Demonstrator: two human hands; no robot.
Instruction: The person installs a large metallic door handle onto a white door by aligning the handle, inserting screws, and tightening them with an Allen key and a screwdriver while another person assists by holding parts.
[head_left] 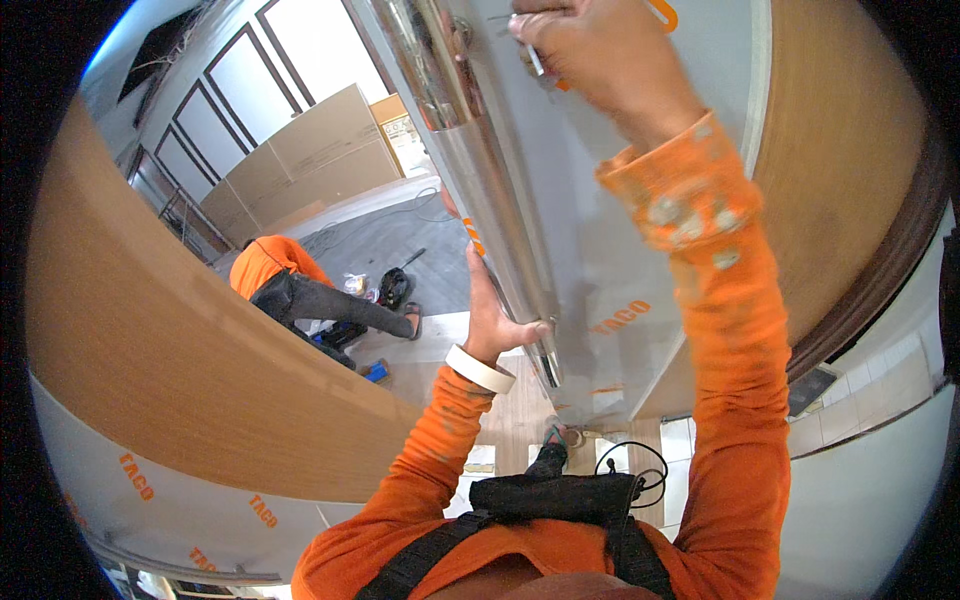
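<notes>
A tall door panel (620,260) covered in grey protective film stands before me. Along its left edge runs a long, shiny tubular pull handle (505,215), partly wrapped in clear film. My left hand (490,315) is closed around the handle's lower part, thumb across the front, with the other fingers mostly hidden behind. Higher up, my right hand (600,65) is closed in a pinch against the door face. A short silver piece (535,62) and a thin dark tip show at its fingers; their kind is unclear. A dark spot on the door lies just beneath these fingers.
Beyond the door, at left, a person (280,270) in an orange top bends over the floor, near a black bag (395,288). Large brown boards (310,150) lean by the far wall. Curved wood-toned panels (200,350) flank me. My foot (555,432) shows below.
</notes>
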